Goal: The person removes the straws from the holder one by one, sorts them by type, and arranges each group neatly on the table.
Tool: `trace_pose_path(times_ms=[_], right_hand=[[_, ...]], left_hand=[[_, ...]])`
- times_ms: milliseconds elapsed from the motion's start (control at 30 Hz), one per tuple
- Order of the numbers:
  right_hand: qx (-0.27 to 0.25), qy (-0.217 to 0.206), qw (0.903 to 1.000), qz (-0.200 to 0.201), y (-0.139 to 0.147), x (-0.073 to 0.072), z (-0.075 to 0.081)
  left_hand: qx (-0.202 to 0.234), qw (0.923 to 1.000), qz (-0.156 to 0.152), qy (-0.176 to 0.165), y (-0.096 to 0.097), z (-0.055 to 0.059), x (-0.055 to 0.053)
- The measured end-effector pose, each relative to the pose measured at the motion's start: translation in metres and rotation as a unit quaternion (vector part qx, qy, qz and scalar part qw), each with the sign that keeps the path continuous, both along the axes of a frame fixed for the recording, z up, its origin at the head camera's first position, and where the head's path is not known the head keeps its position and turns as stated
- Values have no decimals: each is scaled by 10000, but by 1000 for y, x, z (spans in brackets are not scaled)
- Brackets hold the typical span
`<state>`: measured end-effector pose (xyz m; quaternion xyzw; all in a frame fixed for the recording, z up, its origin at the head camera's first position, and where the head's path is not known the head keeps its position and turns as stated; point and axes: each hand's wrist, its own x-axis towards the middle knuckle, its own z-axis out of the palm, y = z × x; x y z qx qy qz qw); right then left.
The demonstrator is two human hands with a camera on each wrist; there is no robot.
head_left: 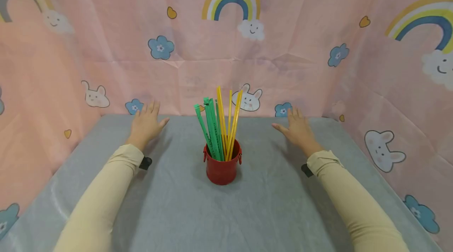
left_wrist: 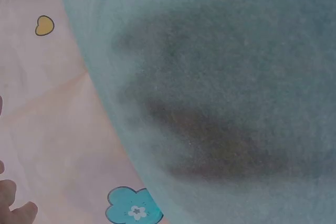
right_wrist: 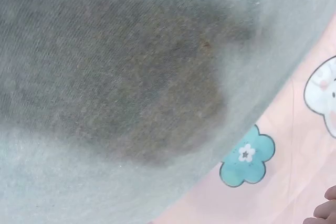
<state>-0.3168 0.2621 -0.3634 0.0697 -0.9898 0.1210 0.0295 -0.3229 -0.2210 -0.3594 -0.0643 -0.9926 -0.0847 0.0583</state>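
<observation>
Beyond and to the left of the red bucket [head_left: 221,171], my left hand [head_left: 146,124] is held over the table with its fingers spread. My right hand [head_left: 297,128] is held on the other side, its fingers straight and its thumb out toward the middle. Neither hand touches anything. In the bucket lean several slim green sticks [head_left: 212,126] with dark print, which look like wrapped straws, and several slim yellow sticks [head_left: 233,122]. Only fingertips [left_wrist: 18,211] show at the corner of the left wrist view, and fingertips [right_wrist: 324,211] at that of the right.
A grey cloth [head_left: 177,212] covers the table. Pink curtains [head_left: 293,20] with rainbows, flowers and rabbits stand along the back and both sides. A dark band or device [head_left: 145,163] sits at the left wrist, another [head_left: 307,170] at the right.
</observation>
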Motion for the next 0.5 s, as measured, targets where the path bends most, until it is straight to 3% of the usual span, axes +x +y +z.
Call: trace_pose_path(times_ms=[500], right_hand=[[-400,-62,9990,192,-2,7,7]], left_hand=[[206,9992,-203,258,7,7,4]])
